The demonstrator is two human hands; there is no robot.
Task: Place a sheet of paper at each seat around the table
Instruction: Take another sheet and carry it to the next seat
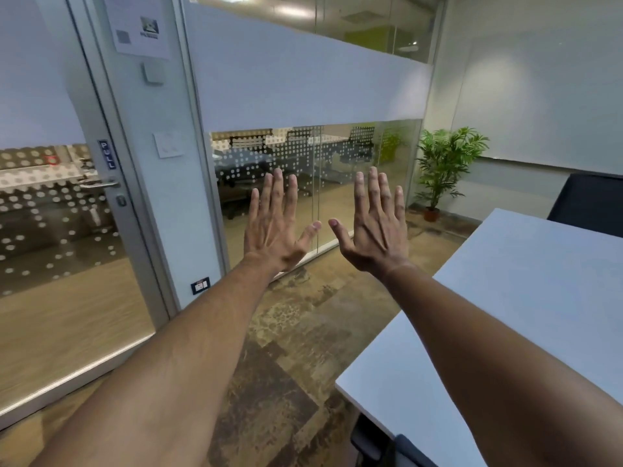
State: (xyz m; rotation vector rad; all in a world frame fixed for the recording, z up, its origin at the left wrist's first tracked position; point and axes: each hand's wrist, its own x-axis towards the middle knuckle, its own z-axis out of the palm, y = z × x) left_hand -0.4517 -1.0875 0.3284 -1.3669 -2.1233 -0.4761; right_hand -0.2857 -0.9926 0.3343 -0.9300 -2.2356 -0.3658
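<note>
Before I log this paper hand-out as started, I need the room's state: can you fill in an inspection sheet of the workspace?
Surface: long white rectangular table, visible part bare.
Job's things: no sheet of paper seen on the table or in either hand.
Clutter: nothing seen.
Grippers: left hand and right hand raised, open, fingers spread, empty.
Cables: nothing seen.
Surroundings: glass door with metal handle, frosted glass partition, green potted plant, dark chair at the far side, patterned brown carpet.
</note>
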